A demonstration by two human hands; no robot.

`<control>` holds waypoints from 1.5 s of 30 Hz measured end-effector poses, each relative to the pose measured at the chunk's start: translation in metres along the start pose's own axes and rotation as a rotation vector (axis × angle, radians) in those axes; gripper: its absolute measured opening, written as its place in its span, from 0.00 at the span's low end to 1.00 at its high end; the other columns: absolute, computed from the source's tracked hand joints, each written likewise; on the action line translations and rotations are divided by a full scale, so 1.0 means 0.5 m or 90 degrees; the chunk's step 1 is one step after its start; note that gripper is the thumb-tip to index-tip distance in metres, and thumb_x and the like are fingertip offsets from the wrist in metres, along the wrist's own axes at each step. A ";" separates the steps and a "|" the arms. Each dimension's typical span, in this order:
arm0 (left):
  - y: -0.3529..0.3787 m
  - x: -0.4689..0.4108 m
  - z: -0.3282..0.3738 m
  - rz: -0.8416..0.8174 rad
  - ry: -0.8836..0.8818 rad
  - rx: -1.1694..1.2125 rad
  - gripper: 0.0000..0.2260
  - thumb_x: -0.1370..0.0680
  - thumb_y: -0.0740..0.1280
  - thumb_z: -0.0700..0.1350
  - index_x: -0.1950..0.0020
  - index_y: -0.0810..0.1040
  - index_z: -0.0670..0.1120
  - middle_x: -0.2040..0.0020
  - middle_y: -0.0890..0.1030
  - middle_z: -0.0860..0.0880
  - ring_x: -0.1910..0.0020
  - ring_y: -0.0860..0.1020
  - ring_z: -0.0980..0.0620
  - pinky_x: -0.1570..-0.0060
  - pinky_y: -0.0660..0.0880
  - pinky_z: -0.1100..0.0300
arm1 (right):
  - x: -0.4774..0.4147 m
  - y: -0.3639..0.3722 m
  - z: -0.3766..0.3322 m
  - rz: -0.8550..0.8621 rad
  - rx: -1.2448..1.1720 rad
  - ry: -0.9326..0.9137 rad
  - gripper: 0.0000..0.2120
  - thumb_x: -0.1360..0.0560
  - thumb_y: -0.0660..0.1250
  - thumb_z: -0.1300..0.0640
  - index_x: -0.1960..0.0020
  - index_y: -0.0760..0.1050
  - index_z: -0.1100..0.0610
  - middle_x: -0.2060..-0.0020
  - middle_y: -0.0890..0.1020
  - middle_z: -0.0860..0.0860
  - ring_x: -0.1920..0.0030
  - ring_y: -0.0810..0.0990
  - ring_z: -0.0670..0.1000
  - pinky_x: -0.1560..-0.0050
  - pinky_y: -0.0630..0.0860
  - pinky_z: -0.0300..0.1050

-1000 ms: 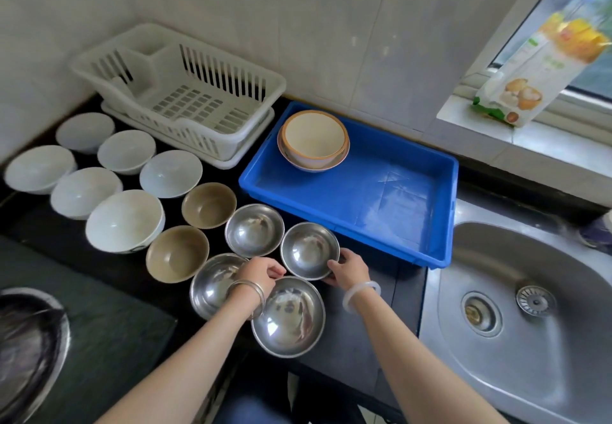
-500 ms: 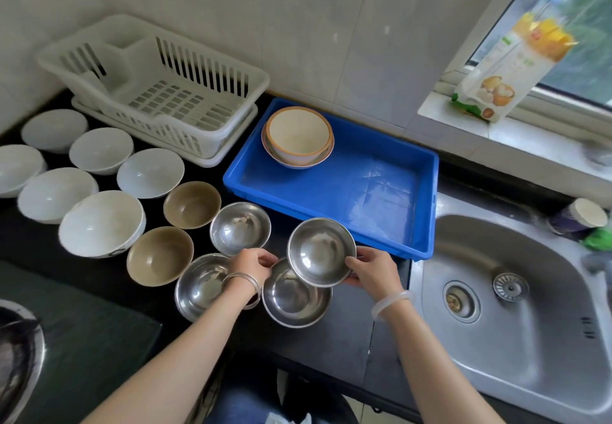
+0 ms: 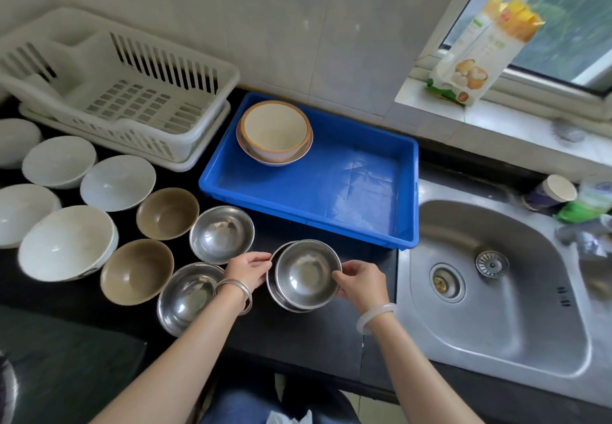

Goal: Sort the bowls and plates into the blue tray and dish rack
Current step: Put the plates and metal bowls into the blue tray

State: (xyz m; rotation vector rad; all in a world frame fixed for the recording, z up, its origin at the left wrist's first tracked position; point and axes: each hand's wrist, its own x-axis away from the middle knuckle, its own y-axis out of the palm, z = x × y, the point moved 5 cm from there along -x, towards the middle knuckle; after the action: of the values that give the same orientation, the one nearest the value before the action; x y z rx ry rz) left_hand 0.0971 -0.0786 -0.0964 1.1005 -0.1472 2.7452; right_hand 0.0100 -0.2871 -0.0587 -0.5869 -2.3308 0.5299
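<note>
A small steel bowl (image 3: pixel 306 274) sits nested in a larger steel bowl (image 3: pixel 277 294) on the black counter, just in front of the blue tray (image 3: pixel 331 198). My right hand (image 3: pixel 362 283) grips the small bowl's right rim. My left hand (image 3: pixel 246 269) holds the left rim of the stacked pair. Inside the tray's far left corner stand cream bowls with orange rims (image 3: pixel 275 134). The white dish rack (image 3: pixel 126 92) stands at the back left. Two more steel bowls (image 3: pixel 221 234) (image 3: pixel 187 298) lie to the left.
Two brown bowls (image 3: pixel 167 213) (image 3: pixel 136 271) and several white bowls (image 3: pixel 68 243) cover the counter's left part. A steel sink (image 3: pixel 496 288) lies to the right. A food packet (image 3: pixel 477 49) leans on the window sill. A dark mat (image 3: pixel 66 357) is at the near left.
My right hand lifted the small steel bowl from beside the tray and set it down into the larger steel bowl. My left hand stayed at the larger bowl's rim.
</note>
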 end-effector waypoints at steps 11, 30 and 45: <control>0.003 0.007 0.003 -0.063 -0.046 0.034 0.12 0.24 0.62 0.32 0.41 0.75 0.37 0.49 0.78 0.41 0.50 0.76 0.47 0.48 0.74 0.55 | -0.012 0.016 0.029 0.036 0.025 0.035 0.06 0.29 0.72 0.55 0.54 0.77 0.51 0.60 0.81 0.47 0.62 0.82 0.48 0.58 0.83 0.45; 0.043 0.015 0.063 -0.115 -0.039 0.034 0.13 0.24 0.64 0.35 0.40 0.75 0.42 0.50 0.80 0.46 0.53 0.79 0.51 0.58 0.77 0.59 | -0.030 -0.009 0.027 0.017 -0.216 0.092 0.06 0.28 0.71 0.60 0.51 0.82 0.55 0.59 0.85 0.52 0.59 0.85 0.51 0.65 0.82 0.44; 0.232 -0.119 0.298 -0.036 0.050 0.103 0.14 0.24 0.63 0.32 0.38 0.72 0.34 0.48 0.76 0.40 0.50 0.76 0.45 0.51 0.77 0.58 | -0.300 -0.162 -0.163 -0.019 -0.232 0.048 0.16 0.26 0.69 0.58 0.39 0.76 0.61 0.56 0.79 0.56 0.66 0.79 0.50 0.71 0.79 0.36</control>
State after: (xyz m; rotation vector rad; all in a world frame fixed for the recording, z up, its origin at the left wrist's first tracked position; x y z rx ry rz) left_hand 0.2165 -0.2235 -0.0330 1.0143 0.1183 2.7842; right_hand 0.1459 -0.4166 -0.0360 -0.7229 -2.3747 0.0643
